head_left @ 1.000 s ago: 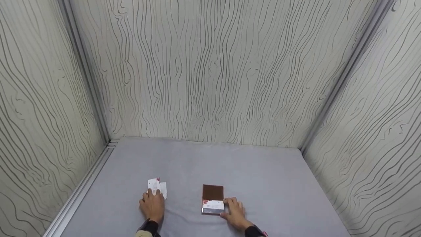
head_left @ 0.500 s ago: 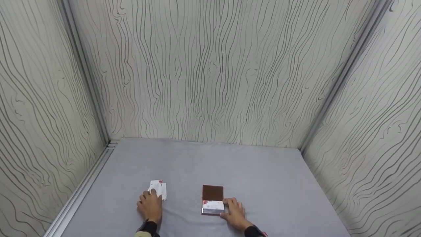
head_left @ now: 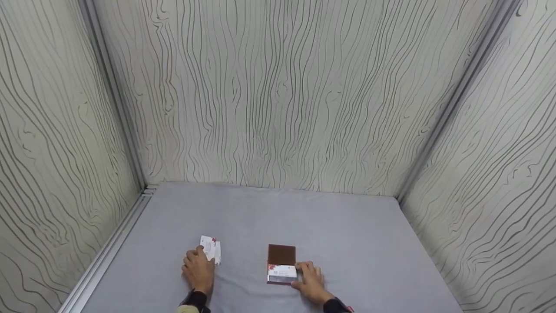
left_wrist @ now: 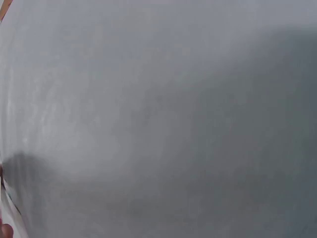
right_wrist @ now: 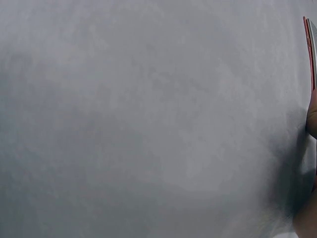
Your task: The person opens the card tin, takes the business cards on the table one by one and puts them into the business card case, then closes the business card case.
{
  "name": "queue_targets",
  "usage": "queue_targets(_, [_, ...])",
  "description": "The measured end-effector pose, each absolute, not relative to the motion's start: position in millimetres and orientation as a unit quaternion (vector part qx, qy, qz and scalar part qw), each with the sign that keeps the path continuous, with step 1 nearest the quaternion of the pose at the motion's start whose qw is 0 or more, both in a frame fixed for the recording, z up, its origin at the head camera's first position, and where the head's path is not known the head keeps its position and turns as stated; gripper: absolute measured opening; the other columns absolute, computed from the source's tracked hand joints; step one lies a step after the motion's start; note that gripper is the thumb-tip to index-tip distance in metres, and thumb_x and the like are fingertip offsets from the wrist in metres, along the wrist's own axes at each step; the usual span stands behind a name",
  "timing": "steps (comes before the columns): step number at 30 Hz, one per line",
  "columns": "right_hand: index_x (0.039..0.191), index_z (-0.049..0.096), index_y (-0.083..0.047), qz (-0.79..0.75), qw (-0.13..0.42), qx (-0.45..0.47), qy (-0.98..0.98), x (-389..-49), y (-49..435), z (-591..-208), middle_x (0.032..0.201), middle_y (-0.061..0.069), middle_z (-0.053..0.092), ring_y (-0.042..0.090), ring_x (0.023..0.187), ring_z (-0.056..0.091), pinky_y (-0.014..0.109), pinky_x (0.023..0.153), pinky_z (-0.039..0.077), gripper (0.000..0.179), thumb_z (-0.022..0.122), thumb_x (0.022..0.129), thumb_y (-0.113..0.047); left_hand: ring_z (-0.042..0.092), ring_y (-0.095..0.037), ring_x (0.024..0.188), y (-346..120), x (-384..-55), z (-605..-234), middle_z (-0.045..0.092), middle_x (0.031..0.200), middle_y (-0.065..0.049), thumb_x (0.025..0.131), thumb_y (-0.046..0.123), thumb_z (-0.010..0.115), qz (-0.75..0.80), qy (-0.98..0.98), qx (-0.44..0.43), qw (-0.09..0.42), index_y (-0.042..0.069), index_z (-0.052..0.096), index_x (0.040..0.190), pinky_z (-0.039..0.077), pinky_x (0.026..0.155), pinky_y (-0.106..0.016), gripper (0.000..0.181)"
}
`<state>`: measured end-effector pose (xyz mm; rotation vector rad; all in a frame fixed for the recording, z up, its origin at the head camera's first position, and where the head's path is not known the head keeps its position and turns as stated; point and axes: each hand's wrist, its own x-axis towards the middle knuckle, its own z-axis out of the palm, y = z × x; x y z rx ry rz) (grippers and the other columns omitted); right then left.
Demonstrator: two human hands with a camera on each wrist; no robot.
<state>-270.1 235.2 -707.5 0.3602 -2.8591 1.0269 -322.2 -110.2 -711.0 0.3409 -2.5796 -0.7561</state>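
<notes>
At the left of the head view, my left hand (head_left: 198,270) pinches white business cards (head_left: 207,244) with a red print at one corner, thumb and index at their near edges. The cards lie fanned unevenly on one another. In the left wrist view a card edge (left_wrist: 14,218) shows at the lower left beside a fingertip. To the right, a card case (head_left: 281,253) lies open, its brown panel on the far side. A business card (head_left: 284,269) sits in its near half, above a clear strip. My right hand (head_left: 310,282) grips the case's right edge with thumb and fingers.
Grey cloth (head_left: 339,226) covers the table, slightly creased near the hands. Panels with a wood-grain pattern (head_left: 278,95) stand at the back and both sides. A metal rail (head_left: 108,248) runs along the left edge.
The left hand's fingers have drawn back from over the cards to their near edge. The upper card has shifted right, more over the one beneath. The right hand and case stay put.
</notes>
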Motion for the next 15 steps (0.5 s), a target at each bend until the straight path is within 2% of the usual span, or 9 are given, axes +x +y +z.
queue_targets(3, [0.117,0.058,-0.005,0.336,0.038,0.117,-0.934,-270.6,234.9,-708.1,0.122,0.015,0.05,0.032,0.097,0.041,0.047,0.077,0.033,0.045,0.078,0.079,-0.02,0.056,-0.046,0.093,-110.2,-323.2,-711.2,0.047,0.107,-0.029,0.077,0.0,0.08,-0.315,-0.916,0.096,0.228,-0.008,0.053,0.124,0.047,0.076,-0.055,0.055])
queue_targets(7, [0.116,0.058,-0.006,0.331,0.044,0.118,-0.935,-271.1,234.3,-709.3,0.12,0.014,0.05,0.03,0.096,0.041,0.045,0.077,0.033,0.045,0.079,0.078,-0.021,0.061,-0.044,0.084,-108.1,-321.7,-713.9,0.044,0.11,-0.027,0.077,-0.01,0.076,-0.342,-0.903,0.065,0.253,-0.006,0.052,0.126,0.052,0.068,-0.05,0.054])
queue_targets(12, [0.113,0.058,-0.008,0.33,0.043,0.111,-0.937,-271.8,234.1,-709.1,0.119,0.013,0.049,0.029,0.095,0.041,0.044,0.077,0.033,0.042,0.079,0.078,-0.019,0.061,-0.039,0.072,-106.0,-321.4,-715.9,0.045,0.109,-0.027,0.083,-0.016,0.061,-0.343,-0.896,0.053,0.277,-0.006,0.054,0.122,0.052,0.059,-0.047,0.041])
queue_targets(15, [0.112,0.058,-0.008,0.33,0.038,0.106,-0.937,-272.0,234.1,-708.3,0.119,0.012,0.049,0.029,0.095,0.041,0.044,0.078,0.033,0.042,0.079,0.078,-0.018,0.061,-0.039,0.074,-105.6,-321.7,-714.9,0.044,0.111,-0.027,0.084,-0.018,0.055,-0.345,-0.896,0.053,0.274,-0.006,0.054,0.123,0.052,0.06,-0.046,0.041])
